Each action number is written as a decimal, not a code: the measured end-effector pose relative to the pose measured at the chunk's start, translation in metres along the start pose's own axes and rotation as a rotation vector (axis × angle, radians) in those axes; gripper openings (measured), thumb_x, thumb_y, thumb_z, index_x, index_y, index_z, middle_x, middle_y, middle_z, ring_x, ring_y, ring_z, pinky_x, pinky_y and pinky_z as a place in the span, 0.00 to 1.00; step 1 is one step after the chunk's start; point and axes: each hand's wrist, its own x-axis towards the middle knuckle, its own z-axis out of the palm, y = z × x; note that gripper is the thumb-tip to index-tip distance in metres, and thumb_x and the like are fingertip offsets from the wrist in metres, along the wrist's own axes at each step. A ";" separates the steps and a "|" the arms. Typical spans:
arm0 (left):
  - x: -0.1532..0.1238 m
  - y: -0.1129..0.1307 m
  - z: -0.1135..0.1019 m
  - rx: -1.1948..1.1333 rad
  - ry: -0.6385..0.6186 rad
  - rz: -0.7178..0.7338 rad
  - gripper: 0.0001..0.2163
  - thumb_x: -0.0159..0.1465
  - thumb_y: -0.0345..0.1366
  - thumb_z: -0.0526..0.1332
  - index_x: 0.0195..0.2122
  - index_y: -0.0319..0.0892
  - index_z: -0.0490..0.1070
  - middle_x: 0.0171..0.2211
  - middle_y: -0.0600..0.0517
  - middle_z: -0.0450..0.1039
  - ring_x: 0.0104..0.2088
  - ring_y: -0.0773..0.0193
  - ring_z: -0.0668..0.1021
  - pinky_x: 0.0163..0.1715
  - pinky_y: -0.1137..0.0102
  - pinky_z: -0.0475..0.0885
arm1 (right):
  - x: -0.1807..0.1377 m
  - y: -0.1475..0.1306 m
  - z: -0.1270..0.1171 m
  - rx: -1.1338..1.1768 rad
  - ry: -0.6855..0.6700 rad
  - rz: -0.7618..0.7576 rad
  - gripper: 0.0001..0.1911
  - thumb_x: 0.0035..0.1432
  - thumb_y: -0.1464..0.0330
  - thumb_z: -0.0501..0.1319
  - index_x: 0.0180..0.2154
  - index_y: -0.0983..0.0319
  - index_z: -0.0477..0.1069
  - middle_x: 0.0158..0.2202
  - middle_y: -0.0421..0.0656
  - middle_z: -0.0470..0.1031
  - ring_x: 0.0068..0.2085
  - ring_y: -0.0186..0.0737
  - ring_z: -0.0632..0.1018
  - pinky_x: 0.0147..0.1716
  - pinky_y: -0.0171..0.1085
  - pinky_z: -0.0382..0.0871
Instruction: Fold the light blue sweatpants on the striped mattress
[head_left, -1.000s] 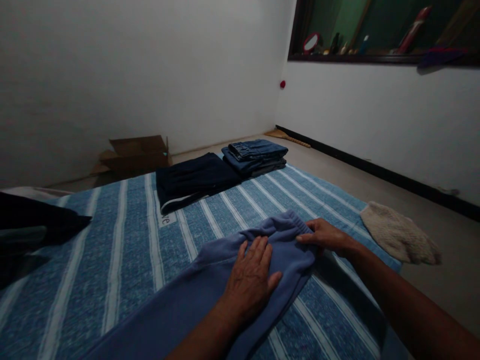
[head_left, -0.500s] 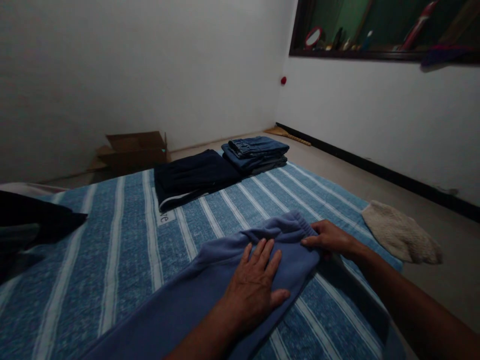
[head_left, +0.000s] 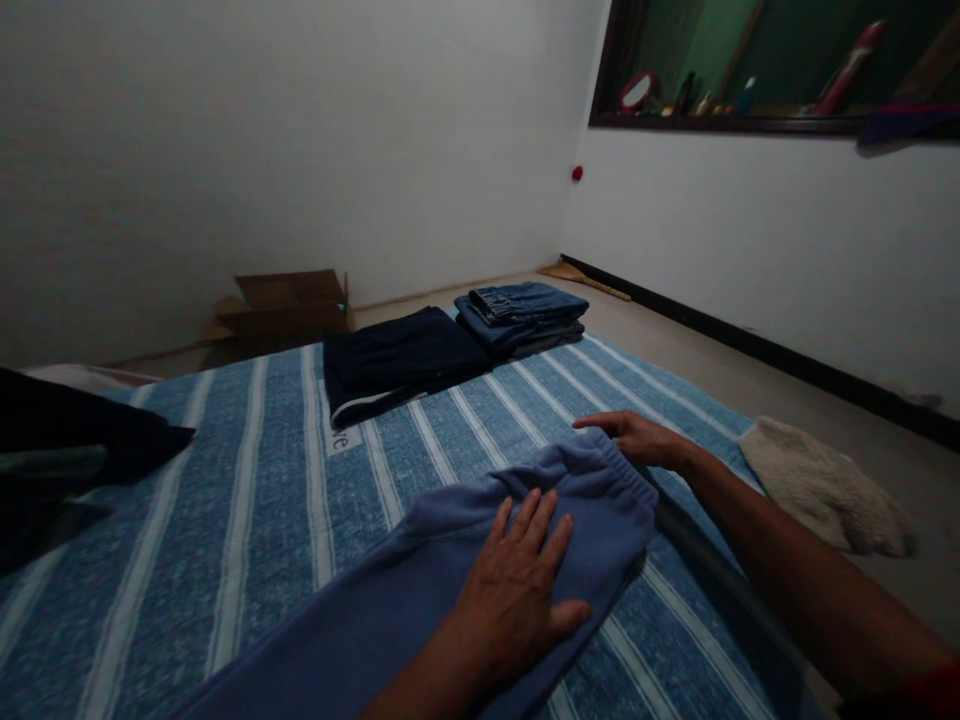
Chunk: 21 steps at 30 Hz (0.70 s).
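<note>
Periwinkle-blue sweatpants (head_left: 420, 590) lie stretched across a blue mat with white stripes (head_left: 247, 520). My left hand (head_left: 521, 590) lies flat on them, fingers spread, just below the elastic waistband. At the far corner of that waistband is my right hand (head_left: 634, 437), fingers stretched out and touching the cloth's edge.
Folded dark navy trousers (head_left: 397, 360) and a stack of folded jeans (head_left: 521, 315) sit at the mat's far end. A cardboard box (head_left: 289, 305) stands by the back wall. A cream woolly cloth (head_left: 821, 485) lies on the floor at right. Dark clothing (head_left: 67, 450) lies at left.
My right hand has slid from the near side of the waistband up to its far corner. My left hand has stayed flat on the sweatpants, shifted slightly towards me.
</note>
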 end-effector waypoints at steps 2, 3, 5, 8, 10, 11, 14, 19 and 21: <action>-0.001 0.000 0.001 -0.009 0.020 0.007 0.36 0.59 0.54 0.58 0.65 0.44 0.51 0.68 0.42 0.43 0.67 0.47 0.48 0.62 0.47 0.47 | 0.003 -0.001 0.005 0.003 -0.023 -0.017 0.24 0.43 0.64 0.68 0.45 0.64 0.73 0.37 0.41 0.78 0.39 0.40 0.77 0.43 0.38 0.68; -0.002 -0.001 0.001 -0.015 0.032 0.010 0.36 0.60 0.54 0.57 0.65 0.45 0.50 0.68 0.42 0.43 0.67 0.48 0.48 0.62 0.48 0.47 | 0.004 -0.001 0.006 -0.011 -0.022 -0.023 0.20 0.43 0.64 0.67 0.41 0.64 0.75 0.34 0.40 0.78 0.37 0.39 0.77 0.41 0.38 0.68; -0.003 -0.001 0.002 -0.014 0.050 0.011 0.35 0.60 0.55 0.56 0.65 0.45 0.50 0.68 0.43 0.43 0.67 0.49 0.47 0.63 0.48 0.46 | 0.006 -0.001 0.008 -0.024 0.000 -0.034 0.14 0.43 0.63 0.67 0.32 0.64 0.75 0.28 0.39 0.76 0.32 0.37 0.75 0.36 0.36 0.68; -0.004 0.001 0.001 0.019 0.071 -0.011 0.37 0.57 0.54 0.60 0.65 0.46 0.51 0.68 0.43 0.42 0.67 0.48 0.47 0.62 0.46 0.45 | 0.008 0.005 0.005 -0.017 0.088 -0.045 0.11 0.42 0.63 0.66 0.26 0.64 0.71 0.24 0.37 0.72 0.27 0.35 0.72 0.29 0.34 0.66; -0.005 0.003 0.000 0.037 0.104 -0.053 0.40 0.53 0.53 0.64 0.64 0.48 0.53 0.68 0.42 0.41 0.66 0.44 0.47 0.61 0.43 0.43 | 0.008 0.012 0.001 -0.016 0.146 -0.049 0.10 0.42 0.64 0.65 0.26 0.62 0.69 0.22 0.35 0.70 0.25 0.33 0.70 0.26 0.33 0.64; -0.005 0.004 -0.001 0.039 0.124 -0.079 0.41 0.50 0.53 0.66 0.63 0.49 0.54 0.68 0.41 0.40 0.66 0.42 0.46 0.61 0.42 0.43 | 0.008 0.016 -0.001 -0.019 0.173 -0.052 0.10 0.41 0.64 0.65 0.26 0.62 0.68 0.21 0.34 0.68 0.24 0.33 0.69 0.25 0.33 0.63; -0.006 0.007 0.000 0.028 0.161 -0.150 0.42 0.45 0.52 0.70 0.62 0.53 0.58 0.68 0.41 0.38 0.66 0.37 0.44 0.59 0.39 0.44 | 0.005 0.027 -0.003 -0.053 0.242 -0.075 0.10 0.41 0.66 0.64 0.24 0.61 0.64 0.20 0.33 0.65 0.23 0.31 0.66 0.24 0.32 0.59; -0.006 0.005 0.006 -0.002 0.170 -0.177 0.40 0.48 0.59 0.65 0.62 0.57 0.57 0.69 0.43 0.37 0.66 0.37 0.43 0.59 0.39 0.43 | 0.002 0.033 0.002 -0.152 0.297 -0.120 0.09 0.41 0.66 0.64 0.21 0.62 0.64 0.20 0.34 0.63 0.25 0.32 0.65 0.25 0.32 0.57; -0.007 0.003 0.007 -0.008 0.158 -0.172 0.39 0.50 0.63 0.61 0.62 0.58 0.55 0.69 0.44 0.36 0.66 0.39 0.42 0.59 0.39 0.41 | 0.001 0.032 0.003 -0.186 0.321 -0.136 0.09 0.42 0.65 0.64 0.21 0.62 0.65 0.21 0.34 0.63 0.26 0.32 0.65 0.26 0.32 0.57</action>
